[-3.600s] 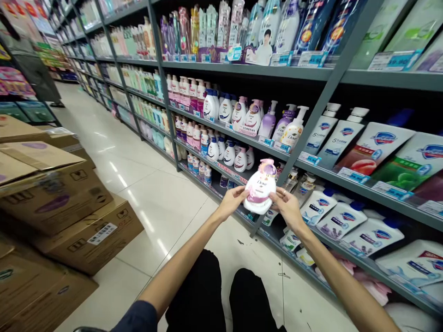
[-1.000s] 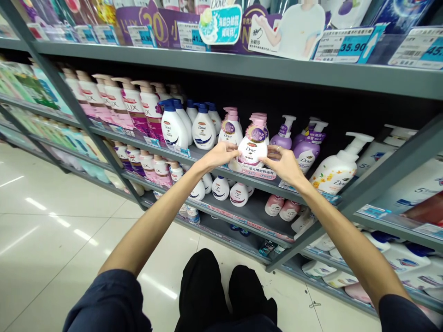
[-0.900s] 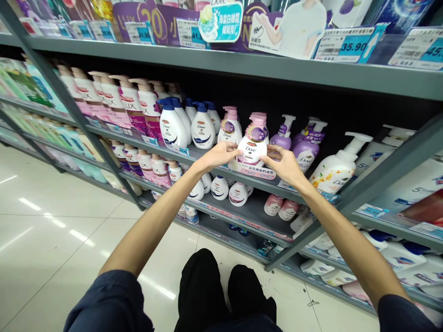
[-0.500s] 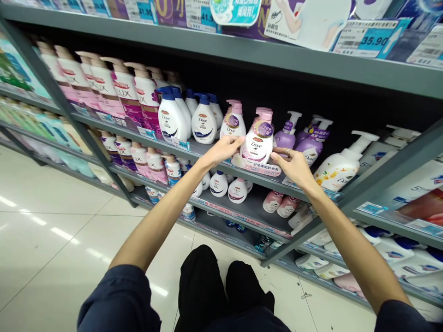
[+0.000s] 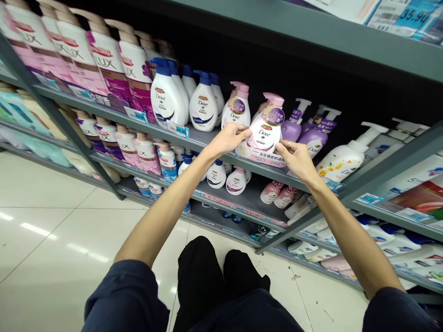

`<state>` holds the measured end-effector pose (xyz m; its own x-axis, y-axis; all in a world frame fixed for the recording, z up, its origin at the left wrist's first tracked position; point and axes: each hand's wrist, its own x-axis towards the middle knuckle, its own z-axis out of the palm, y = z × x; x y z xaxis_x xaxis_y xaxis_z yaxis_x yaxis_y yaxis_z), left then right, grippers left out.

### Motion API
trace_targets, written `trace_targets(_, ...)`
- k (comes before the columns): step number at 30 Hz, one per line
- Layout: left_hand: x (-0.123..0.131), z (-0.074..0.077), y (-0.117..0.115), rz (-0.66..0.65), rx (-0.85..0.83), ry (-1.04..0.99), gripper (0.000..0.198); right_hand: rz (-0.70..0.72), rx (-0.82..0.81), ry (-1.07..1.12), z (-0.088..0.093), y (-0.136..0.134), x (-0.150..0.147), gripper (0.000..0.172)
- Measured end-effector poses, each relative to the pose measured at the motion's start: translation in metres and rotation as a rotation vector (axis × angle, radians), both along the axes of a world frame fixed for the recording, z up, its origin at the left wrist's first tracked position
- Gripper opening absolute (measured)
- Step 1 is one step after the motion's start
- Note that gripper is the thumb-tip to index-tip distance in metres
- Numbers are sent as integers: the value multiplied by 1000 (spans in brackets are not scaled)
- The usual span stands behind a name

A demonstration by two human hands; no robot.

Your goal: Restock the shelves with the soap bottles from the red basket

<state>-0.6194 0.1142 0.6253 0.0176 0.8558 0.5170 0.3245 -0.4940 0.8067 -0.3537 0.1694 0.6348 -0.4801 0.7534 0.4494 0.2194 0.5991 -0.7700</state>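
Observation:
A white Dove pump bottle (image 5: pixel 265 134) with a pink pump and a purple round tag stands upright on the shelf between my hands. A pink printed display strip (image 5: pixel 265 157) runs across its base. My left hand (image 5: pixel 230 139) has thumb and fingers pressed together at the bottle's left side. From the right, my right hand (image 5: pixel 296 159), a ring on one finger, pinches at its lower edge, close to the strip's end. Whether the fingertips also grip the strip is unclear. Another pink-pump bottle (image 5: pixel 236 105) stands just behind my left hand.
Blue-pump Dove bottles (image 5: pixel 203 103) and tall Lux bottles (image 5: pixel 104 60) line the shelf to the left. Purple bottles (image 5: pixel 313 136) and a white flowered bottle (image 5: pixel 342 159) stand to the right. The upper shelf edge (image 5: pixel 304 34) overhangs. Smaller bottles (image 5: pixel 236 181) sit on the shelf below.
The view has moved closer to the shelf and tilted down. The pink-pump bottle between my hands now stands farther from its left neighbour. Both hands stay beside it.

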Motion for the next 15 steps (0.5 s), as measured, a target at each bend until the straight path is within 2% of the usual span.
trace_targets(4,-1,-2,4,1,-14,-29,44,10,-4,-15,1,-1,2,73)
trace_targets(10,2,2,1,27,-52,-42,58,-13,-31,5,4,-4,1,62)
trace_targets(15,3,1,2,56,-74,-58,44,38,-58,18,4,2,1,67)
